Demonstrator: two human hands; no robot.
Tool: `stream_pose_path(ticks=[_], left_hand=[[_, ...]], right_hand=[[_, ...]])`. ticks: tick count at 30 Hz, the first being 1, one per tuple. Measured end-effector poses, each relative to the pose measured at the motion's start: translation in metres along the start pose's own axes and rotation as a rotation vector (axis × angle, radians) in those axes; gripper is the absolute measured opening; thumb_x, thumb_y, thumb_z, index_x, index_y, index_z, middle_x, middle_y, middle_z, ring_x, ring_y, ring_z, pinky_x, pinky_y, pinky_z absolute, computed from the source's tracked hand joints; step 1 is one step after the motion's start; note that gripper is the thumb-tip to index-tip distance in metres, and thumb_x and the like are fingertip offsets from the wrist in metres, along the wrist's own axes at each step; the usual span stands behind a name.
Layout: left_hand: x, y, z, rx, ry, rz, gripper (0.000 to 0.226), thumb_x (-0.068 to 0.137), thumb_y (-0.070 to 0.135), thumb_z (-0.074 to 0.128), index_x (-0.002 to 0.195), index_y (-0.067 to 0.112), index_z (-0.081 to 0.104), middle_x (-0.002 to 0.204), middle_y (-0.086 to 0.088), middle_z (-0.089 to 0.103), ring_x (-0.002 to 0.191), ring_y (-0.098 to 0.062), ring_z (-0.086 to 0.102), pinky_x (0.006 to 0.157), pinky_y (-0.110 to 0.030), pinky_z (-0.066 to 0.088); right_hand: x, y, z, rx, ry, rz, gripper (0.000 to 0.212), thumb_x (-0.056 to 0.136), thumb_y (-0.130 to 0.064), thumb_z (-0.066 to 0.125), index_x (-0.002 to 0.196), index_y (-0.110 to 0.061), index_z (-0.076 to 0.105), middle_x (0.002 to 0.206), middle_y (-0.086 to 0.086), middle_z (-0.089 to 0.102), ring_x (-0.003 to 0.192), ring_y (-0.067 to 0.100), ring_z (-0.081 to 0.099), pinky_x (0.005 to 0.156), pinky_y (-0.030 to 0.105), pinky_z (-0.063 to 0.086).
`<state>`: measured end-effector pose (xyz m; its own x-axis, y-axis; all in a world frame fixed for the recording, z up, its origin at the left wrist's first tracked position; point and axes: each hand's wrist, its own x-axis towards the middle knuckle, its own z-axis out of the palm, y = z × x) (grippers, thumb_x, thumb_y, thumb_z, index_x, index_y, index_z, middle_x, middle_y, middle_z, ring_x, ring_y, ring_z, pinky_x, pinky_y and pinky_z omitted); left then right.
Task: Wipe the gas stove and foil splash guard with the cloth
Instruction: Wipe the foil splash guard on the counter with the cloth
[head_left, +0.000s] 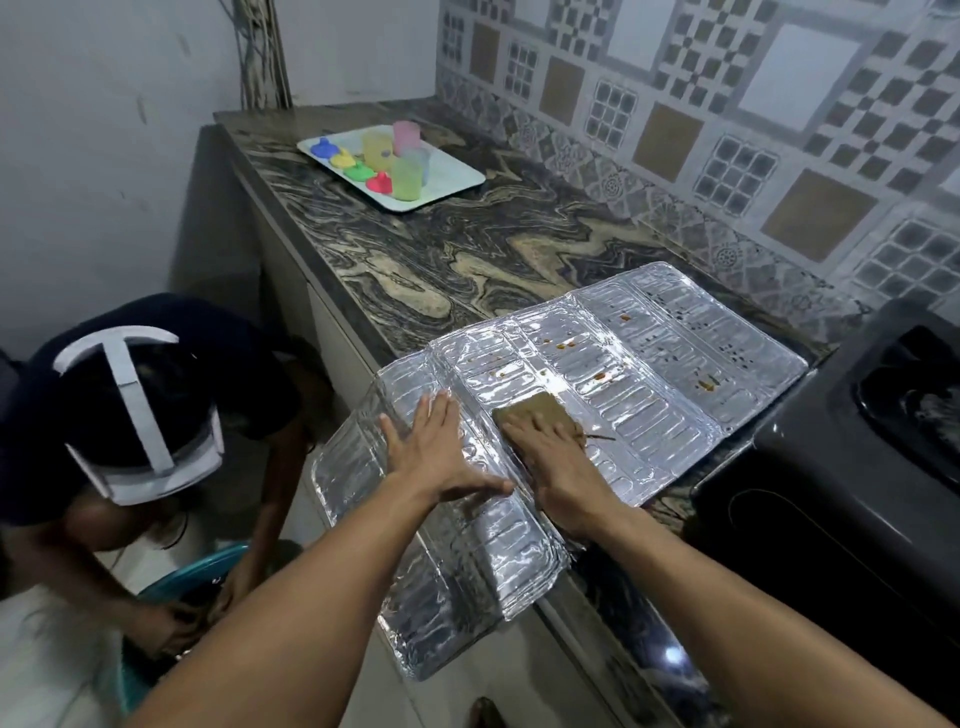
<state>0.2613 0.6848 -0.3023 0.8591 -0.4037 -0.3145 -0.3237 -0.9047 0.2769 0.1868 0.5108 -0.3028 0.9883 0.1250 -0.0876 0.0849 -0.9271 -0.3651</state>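
Note:
The foil splash guard (639, 364) lies unfolded flat on the marbled counter, its near panels hanging over the counter's front edge. Brown and orange stains dot its far panels. My left hand (436, 447) presses flat on the foil with straight fingers. Just to its right, my right hand (556, 452) presses a folded brownish cloth (540, 410) onto the foil; only the cloth's far edge shows beyond my fingers. The black gas stove (852, 467) stands at the right, touching the foil's right edge.
A white tray (457, 179) with several coloured plastic cups and lids sits at the counter's far end. Another person (135, 415) bends over a teal basin (208, 566) on the floor at the left. A tiled wall runs behind the counter (467, 254).

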Motion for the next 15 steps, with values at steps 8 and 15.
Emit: stream_pose_path(ticks=[8,15], left_hand=[[0.002,-0.002,-0.001,-0.055,0.004,0.013,0.135,0.061,0.076,0.068,0.154,0.015,-0.01,0.161,0.0,-0.018,0.148,-0.019,-0.017,0.114,-0.064,-0.008],[0.004,-0.002,-0.002,-0.063,-0.026,-0.012,0.142,0.055,0.077,0.07,0.154,0.015,-0.011,0.161,-0.001,-0.019,0.148,-0.019,-0.017,0.114,-0.062,-0.007]], right_hand=[[0.025,-0.017,0.004,-0.248,-0.129,-0.122,0.067,0.098,-0.04,0.044,0.154,-0.029,0.01,0.161,-0.011,0.007,0.149,0.016,-0.002,0.121,0.045,0.005],[0.007,-0.003,-0.023,-0.118,-0.23,-0.192,0.055,0.094,-0.009,0.043,0.145,-0.029,0.041,0.155,-0.012,0.03,0.149,0.016,0.015,0.119,0.051,0.012]])
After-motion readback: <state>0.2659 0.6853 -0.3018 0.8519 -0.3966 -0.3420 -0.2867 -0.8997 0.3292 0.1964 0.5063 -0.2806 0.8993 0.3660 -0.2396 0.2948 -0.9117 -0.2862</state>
